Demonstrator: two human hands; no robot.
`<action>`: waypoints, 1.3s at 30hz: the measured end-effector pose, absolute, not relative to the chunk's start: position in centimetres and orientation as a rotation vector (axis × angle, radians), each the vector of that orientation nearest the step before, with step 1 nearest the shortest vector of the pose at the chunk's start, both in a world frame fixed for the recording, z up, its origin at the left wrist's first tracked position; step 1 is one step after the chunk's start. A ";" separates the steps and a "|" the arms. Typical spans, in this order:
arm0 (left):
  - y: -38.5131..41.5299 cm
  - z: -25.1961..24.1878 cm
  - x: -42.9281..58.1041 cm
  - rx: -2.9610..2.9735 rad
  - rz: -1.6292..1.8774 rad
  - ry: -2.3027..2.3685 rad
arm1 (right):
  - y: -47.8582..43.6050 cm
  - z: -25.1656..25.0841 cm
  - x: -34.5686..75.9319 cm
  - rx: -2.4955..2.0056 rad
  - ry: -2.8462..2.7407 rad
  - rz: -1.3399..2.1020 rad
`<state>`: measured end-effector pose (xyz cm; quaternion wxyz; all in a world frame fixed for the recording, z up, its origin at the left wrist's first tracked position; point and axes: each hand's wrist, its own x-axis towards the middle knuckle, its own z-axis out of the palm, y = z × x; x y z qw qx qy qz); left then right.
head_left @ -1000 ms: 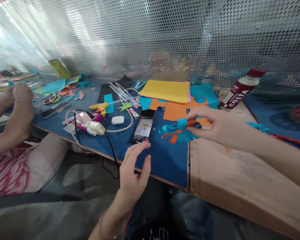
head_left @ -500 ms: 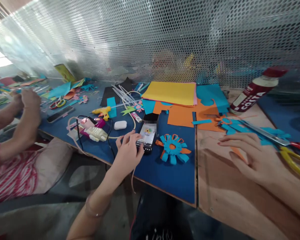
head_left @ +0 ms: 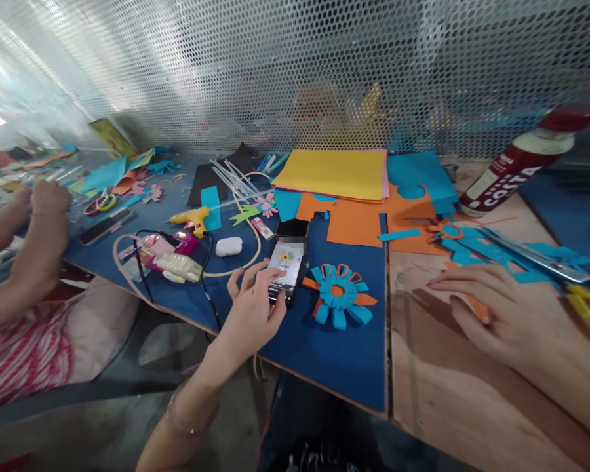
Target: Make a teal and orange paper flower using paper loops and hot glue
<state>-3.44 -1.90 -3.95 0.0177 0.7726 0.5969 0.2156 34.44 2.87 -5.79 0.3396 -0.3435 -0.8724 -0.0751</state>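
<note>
My left hand [head_left: 255, 308] is over a smartphone [head_left: 286, 269] lying face up on the blue tabletop, its fingers spread and touching the lit screen, which displays a flower picture. Just right of the phone lies a paper flower [head_left: 338, 292] with blue looped petals, a few orange ones and an orange centre. My right hand [head_left: 491, 301] rests on the bare wood with fingers stretched out. An orange paper scrap [head_left: 478, 308] shows between its thumb and forefinger, not visibly gripped. Beyond that hand lie scissors [head_left: 535, 255] with red and yellow handles, on blue paper strips [head_left: 501, 254].
Yellow paper sheets [head_left: 332, 174] and cut orange paper [head_left: 354, 223] lie behind the phone. A Costa bottle [head_left: 516, 167] stands at right. Leftward are a yellow glue gun [head_left: 191, 219], a white earbud case [head_left: 229, 246], a cabled power strip [head_left: 174, 265] and another person's hands [head_left: 52, 196].
My left fingers have shifted slightly on the phone, and the picture on its screen sits differently. My right hand stays nearly in place. The view has turned a little.
</note>
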 end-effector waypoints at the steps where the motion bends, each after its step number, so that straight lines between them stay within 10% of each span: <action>1: -2.0 -3.8 -3.2 2.409 0.646 1.792 | 2.9 -5.8 34.5 -0.890 -2.278 -0.199; 39: -3.6 -3.2 1.4 2.832 0.374 1.234 | 16.8 -6.0 26.5 -1.057 -2.731 -0.283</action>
